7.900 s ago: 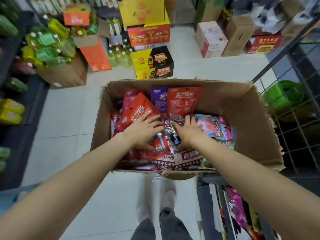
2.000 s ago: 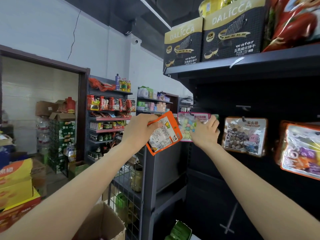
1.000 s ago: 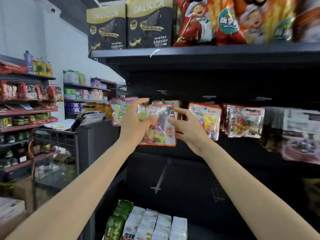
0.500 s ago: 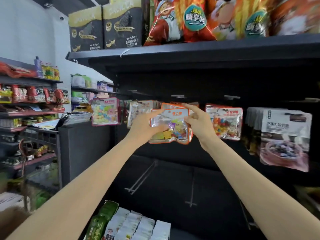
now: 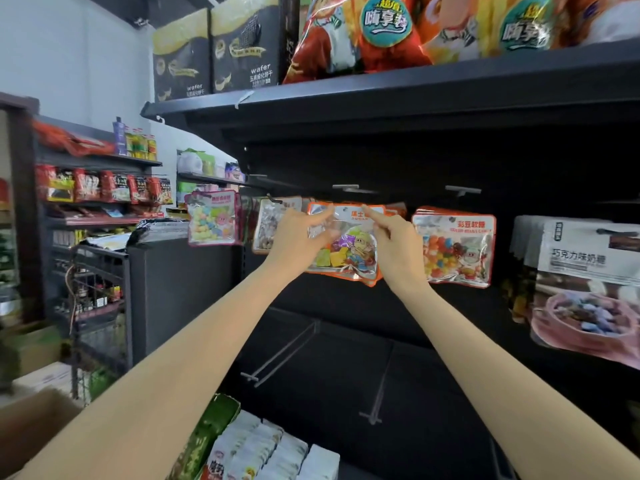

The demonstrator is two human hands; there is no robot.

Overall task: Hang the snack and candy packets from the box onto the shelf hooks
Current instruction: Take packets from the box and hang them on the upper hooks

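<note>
Both hands hold one orange-edged candy packet (image 5: 346, 247) up at the dark shelf (image 5: 415, 81), just below a hook (image 5: 345, 187). The left hand (image 5: 294, 237) pinches the packet's upper left edge between thumb and fingers. The right hand (image 5: 394, 240) pinches its upper right edge, forefinger extended toward the top. More packets hang behind it. One pink packet (image 5: 213, 218) hangs to the left; one stack of jelly bean packets (image 5: 455, 249) hangs to the right. Two wafer boxes (image 5: 214, 53) stand on top. One cardboard box (image 5: 27, 424) corner shows lower left.
</note>
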